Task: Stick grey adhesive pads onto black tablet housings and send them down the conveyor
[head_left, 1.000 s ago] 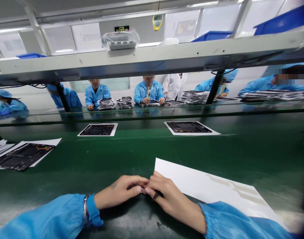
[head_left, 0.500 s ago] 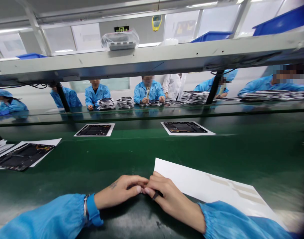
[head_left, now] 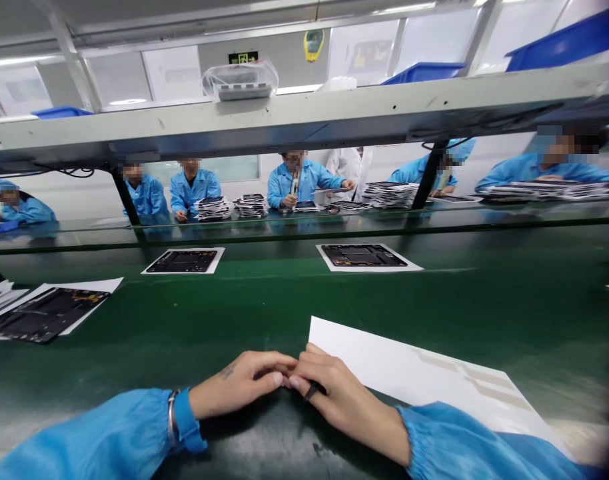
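Black tool (head_left: 312, 392) is being pinched in the right hand (head_left: 352, 407), its dark tip showing beneath the closed fingers (head_left: 324, 373); its exact kind cannot be told. Going left to right, a black panel (head_left: 47, 315) is being kept on a white sheet (head_left: 84, 285) at the near left, seemingly so that it is held off the green belt (head_left: 484, 313). A second panel (head_left: 183, 261) and a third panel (head_left: 362, 255) are being treated likewise farther across the belt, each squared on its own sheet. Stacks of panels (head_left: 213, 209) are being kept beside a co-worker (head_left: 193, 187), apparently within easy reach. Another co-worker (head_left: 304, 181) is holding a slim pale tool upright. Near the edge, the left hand (head_left: 239, 383) is being rested on the belt, its fingers together and curled, their tips touching the right hand's fingers; nothing can be made out in its grip. At the right, a paper sheet with tan strips (head_left: 434, 377) is being left partly under the right forearm.
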`<state>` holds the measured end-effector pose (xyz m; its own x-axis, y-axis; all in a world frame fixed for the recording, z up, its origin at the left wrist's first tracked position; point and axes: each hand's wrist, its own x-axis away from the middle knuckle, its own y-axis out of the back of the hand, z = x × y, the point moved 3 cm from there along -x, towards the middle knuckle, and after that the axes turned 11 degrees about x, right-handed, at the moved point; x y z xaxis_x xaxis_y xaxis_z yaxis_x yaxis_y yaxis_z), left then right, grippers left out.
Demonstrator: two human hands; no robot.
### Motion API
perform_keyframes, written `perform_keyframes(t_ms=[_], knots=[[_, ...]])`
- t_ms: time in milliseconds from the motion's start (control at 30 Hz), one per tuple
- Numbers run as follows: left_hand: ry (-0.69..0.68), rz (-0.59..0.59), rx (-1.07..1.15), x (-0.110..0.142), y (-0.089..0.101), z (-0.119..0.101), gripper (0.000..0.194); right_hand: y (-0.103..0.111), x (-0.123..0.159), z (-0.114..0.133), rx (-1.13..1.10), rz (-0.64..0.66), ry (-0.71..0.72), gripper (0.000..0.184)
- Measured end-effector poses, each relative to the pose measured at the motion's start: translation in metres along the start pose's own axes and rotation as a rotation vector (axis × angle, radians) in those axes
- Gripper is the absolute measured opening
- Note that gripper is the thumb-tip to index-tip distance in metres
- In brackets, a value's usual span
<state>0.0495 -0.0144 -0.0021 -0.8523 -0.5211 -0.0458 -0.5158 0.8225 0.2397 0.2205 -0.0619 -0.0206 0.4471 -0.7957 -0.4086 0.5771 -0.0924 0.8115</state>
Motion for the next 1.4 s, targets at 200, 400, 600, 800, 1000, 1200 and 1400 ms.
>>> perform_keyframes(t_ms=[200, 400, 600, 800, 1000, 1200, 1400], knots=[[-0.001, 0.002, -0.005, 0.001, -0.001, -0.002, 0.036, 0.001, 0.001, 0.001, 0.001, -0.009, 0.011, 0.042], [-0.019, 0.000, -0.038, 0.001, 0.002, 0.004, 0.035, 0.001, -0.001, 0.000, 0.018, -0.015, 0.007, 0.040], [-0.011, -0.007, -0.027, 0.001, 0.001, 0.008, 0.033, 0.001, 0.001, 0.002, 0.041, -0.050, 0.040, 0.031], [0.023, -0.038, 0.072, -0.005, -0.003, 0.020, 0.049, 0.035, -0.043, -0.035, 0.387, -0.005, -0.361, 0.017], [-0.018, -0.052, 0.026, -0.005, -0.007, 0.018, 0.040, 0.077, -0.135, -0.135, 0.627, 0.049, -0.667, 0.026], [-0.037, -0.064, -0.012, -0.003, -0.011, 0.015, 0.034, 0.066, -0.165, -0.192, 0.794, 0.101, -0.859, 0.036], [-0.037, -0.065, 0.010, -0.003, -0.017, 0.013, 0.036, 0.052, -0.175, -0.198, 0.829, 0.130, -0.845, 0.035]])
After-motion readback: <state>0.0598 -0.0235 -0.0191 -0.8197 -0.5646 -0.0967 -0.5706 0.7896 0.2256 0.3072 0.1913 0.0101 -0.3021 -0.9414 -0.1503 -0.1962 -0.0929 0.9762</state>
